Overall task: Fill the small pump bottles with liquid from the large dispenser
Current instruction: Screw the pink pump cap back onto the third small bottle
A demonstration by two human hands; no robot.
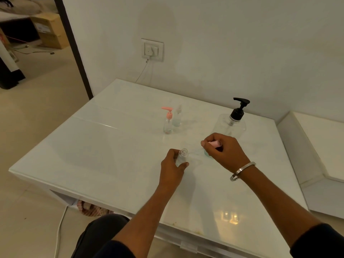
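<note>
My left hand (172, 169) grips a small clear bottle (182, 156) whose neck is open, upright on the white table (111, 149). My right hand (222, 151) holds its pink pump top (215, 143), with the thin dip tube reaching toward the open neck. A bluish-green thing (207, 154) shows under my right hand; I cannot tell what it is. The large clear dispenser (230, 125) with a black pump stands just behind my right hand. Farther back left stand a small bottle with a pink pump (168, 122) and a small bottle with a clear top (177, 117).
A wall socket (152, 50) with a plugged cable is on the wall behind the table. A second white surface (323, 144) lies to the right. A cloth bundle (91, 208) sits under the table, and a cardboard box (49, 29) is beyond the doorway.
</note>
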